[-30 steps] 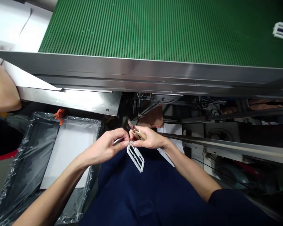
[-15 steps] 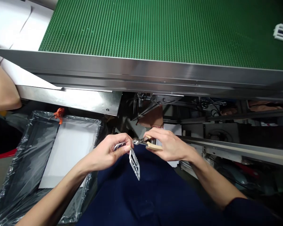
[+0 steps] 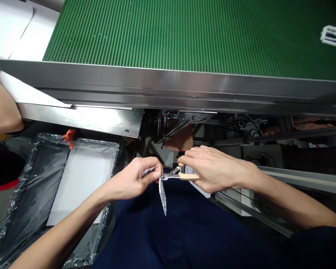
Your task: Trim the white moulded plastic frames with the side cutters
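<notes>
Left hand (image 3: 134,179) has thumb and fingers pinched together on the top end of a white plastic frame (image 3: 162,196). The frame hangs edge-on, pointing down over the dark blue lap (image 3: 170,231). Right hand (image 3: 215,170) is wrapped tight round the tan handles of the nippers (image 3: 172,173). Their metal tips meet the frame's top edge, right beside the left fingertips. Whether the blades are biting is too small to tell.

To the left sits a bin lined with clear plastic (image 3: 30,194), a white sheet (image 3: 81,179) lying in it and an orange clip (image 3: 70,136) on its far rim. Above runs the steel rail (image 3: 168,80), then the green belt (image 3: 184,33). Another white part (image 3: 333,36) lies far right on the belt. Someone else's arm (image 3: 0,108) shows at the left edge.
</notes>
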Demonstrator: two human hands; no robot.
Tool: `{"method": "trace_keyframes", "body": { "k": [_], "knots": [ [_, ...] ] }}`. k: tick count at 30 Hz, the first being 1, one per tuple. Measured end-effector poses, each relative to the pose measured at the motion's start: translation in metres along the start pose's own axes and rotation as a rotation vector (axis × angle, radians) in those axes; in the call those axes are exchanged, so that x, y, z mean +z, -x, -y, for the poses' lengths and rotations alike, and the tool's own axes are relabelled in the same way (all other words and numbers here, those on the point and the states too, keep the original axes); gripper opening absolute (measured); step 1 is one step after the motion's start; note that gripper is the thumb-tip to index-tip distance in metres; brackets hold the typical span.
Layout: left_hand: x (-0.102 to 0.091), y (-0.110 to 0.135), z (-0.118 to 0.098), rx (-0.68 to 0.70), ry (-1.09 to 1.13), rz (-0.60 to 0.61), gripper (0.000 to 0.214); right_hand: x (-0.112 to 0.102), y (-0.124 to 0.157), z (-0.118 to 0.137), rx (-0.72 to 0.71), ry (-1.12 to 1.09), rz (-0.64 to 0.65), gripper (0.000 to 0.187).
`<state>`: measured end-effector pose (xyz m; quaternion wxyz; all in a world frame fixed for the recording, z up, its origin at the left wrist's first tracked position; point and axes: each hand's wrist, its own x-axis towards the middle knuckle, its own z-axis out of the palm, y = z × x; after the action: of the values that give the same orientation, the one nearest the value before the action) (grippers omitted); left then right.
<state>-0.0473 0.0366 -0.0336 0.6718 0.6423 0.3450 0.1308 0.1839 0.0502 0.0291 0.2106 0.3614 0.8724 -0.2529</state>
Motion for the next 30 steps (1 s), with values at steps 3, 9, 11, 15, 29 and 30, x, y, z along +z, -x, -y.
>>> {"method": "trace_keyframes", "body": {
  "k": [3, 9, 11, 15, 29, 30],
  "knots": [
    [-0.001, -0.001, -0.002, -0.005, -0.027, 0.020, 0.019, -0.008, -0.001, 0.001, -0.017, 0.060, 0.004, 0.014],
    [-0.002, -0.005, -0.005, -0.043, -0.033, 0.058, 0.018, -0.026, -0.007, 0.001, 0.006, -0.062, 0.018, 0.009],
    [-0.002, -0.006, -0.005, -0.054, -0.018, 0.063, 0.017, -0.031, -0.012, 0.001, 0.014, -0.102, 0.050, 0.011],
    [-0.001, -0.006, -0.001, -0.067, 0.052, 0.050, 0.019, -0.032, -0.019, -0.002, -0.011, -0.123, 0.134, 0.012],
    [0.036, -0.011, 0.042, -0.227, 0.551, -0.154, 0.039, 0.040, 0.007, -0.039, 0.320, -0.312, -0.029, 0.017],
    [0.038, -0.013, 0.045, -0.247, 0.620, -0.177, 0.039, 0.042, 0.006, -0.036, 0.315, -0.323, -0.073, 0.014]
  ]
}}
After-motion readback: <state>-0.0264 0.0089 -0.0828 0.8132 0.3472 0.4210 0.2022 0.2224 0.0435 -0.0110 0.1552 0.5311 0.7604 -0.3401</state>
